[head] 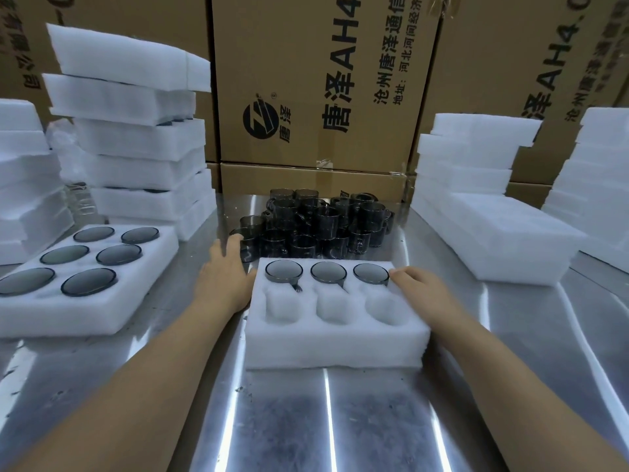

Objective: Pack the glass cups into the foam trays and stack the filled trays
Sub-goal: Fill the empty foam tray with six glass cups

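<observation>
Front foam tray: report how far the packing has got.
Done: the left tray holds six cups, with stacked trays behind. In hand: the front tray has three cups in its far row; the left hand reaches the loose cups, the right hand rests on the tray. Left: three empty pockets, then stacking.

Shiny steel table [340, 424] with bright light streaks running near to far, tall brown cardboard boxes [323, 80] printed in black along the far edge, flatter box [306, 180] beneath
</observation>
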